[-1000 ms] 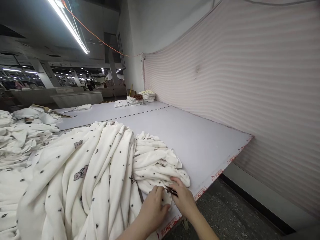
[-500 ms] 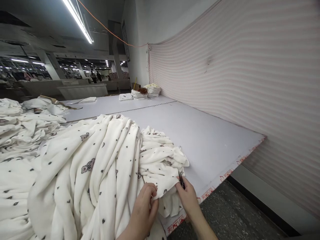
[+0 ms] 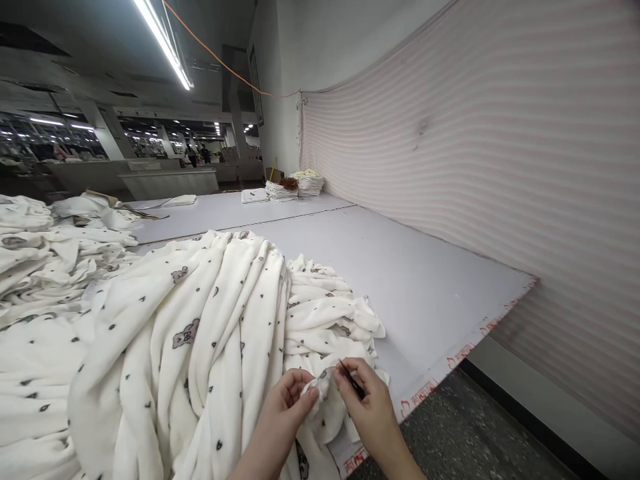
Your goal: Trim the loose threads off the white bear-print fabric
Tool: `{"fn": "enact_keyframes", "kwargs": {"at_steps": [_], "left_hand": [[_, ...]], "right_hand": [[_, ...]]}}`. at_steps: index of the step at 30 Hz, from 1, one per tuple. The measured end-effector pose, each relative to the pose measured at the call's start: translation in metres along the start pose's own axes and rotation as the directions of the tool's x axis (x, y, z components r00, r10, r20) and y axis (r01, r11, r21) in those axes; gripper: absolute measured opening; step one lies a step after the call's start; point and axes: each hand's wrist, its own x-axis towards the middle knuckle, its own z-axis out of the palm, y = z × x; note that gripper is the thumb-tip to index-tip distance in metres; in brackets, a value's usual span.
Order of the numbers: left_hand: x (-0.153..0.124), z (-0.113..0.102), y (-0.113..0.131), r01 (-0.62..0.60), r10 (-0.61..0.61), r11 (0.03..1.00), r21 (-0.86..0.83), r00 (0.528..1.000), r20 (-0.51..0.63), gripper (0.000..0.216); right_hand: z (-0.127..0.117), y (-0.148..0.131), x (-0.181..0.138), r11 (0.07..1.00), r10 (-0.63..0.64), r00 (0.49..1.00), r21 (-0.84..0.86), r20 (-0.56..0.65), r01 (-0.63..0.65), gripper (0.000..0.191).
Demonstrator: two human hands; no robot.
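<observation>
A large heap of white fabric [image 3: 165, 373] with grey bears and small dark marks covers the near left of the table. My left hand [image 3: 286, 407] pinches an edge of this fabric between thumb and fingers. Close on its right, my right hand [image 3: 367, 400] is closed around small black thread snips [image 3: 353, 380], their pointed tip angled up and left. The fingertips of that hand also touch the fabric edge, so a short stretch lies between both hands. Part of the snips is hidden inside the palm.
The pale table [image 3: 420, 293] has its edge, marked with red print, at the right. Folded white stacks [image 3: 309, 183] stand at the far end. A striped pink-and-white cloth [image 3: 475, 133] hangs along the right wall. More crumpled fabric [image 3: 35, 267] lies at the left.
My right hand has moved left, closer to my left hand, with the snips. The fabric edge between them is now bunched and raised rather than stretched flat.
</observation>
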Motion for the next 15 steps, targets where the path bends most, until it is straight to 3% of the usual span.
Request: {"fn": "enact_keyframes", "kwargs": {"at_steps": [4, 8, 15], "left_hand": [[-0.001, -0.002, 0.002, -0.05, 0.05, 0.998, 0.033, 0.999, 0.017, 0.027], [-0.002, -0.005, -0.003, -0.196, 0.209, 0.924, 0.328, 0.978, -0.003, 0.018], [-0.005, -0.007, 0.0, -0.348, 0.384, 0.726, 0.593, 0.921, 0.07, 0.018]], "right_hand": [[0.006, -0.005, -0.009, 0.997, -0.059, 0.995, 0.061, 0.082, 0.054, 0.014], [0.005, -0.011, -0.013, 1.0, -0.019, 0.996, -0.011, 0.083, 0.02, 0.019], [-0.013, -0.025, -0.013, 0.938, 0.016, 0.975, -0.34, 0.22, 0.061, 0.022]]}}
